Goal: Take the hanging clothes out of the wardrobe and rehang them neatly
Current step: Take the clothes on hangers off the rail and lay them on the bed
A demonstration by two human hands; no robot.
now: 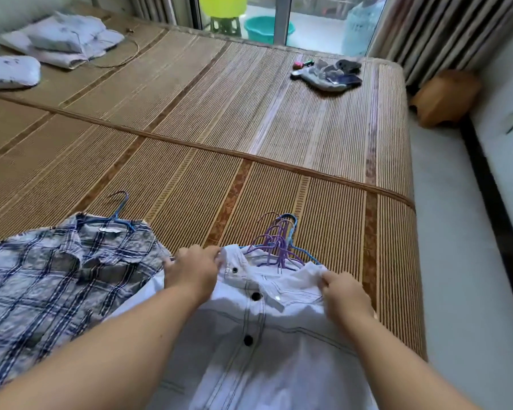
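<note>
Left hand (194,270) and right hand (345,294) pinched the white shirt (249,359) by its collar, apparently straightening it; next, one of the hangers (274,247) needed sliding inside.

You held the white shirt (264,335) by its collar with both hands. Your left hand (194,269) gripped the left side and your right hand (345,294) pinched the right side. A bunch of purple hangers (274,247) lay just past the collar, touching it. Beside your left hand lay a checked shirt (57,276) on a blue hanger (119,213). All of it sat on a striped mat (219,128). Folded bedding (62,37) lay far off at the left.
</note>
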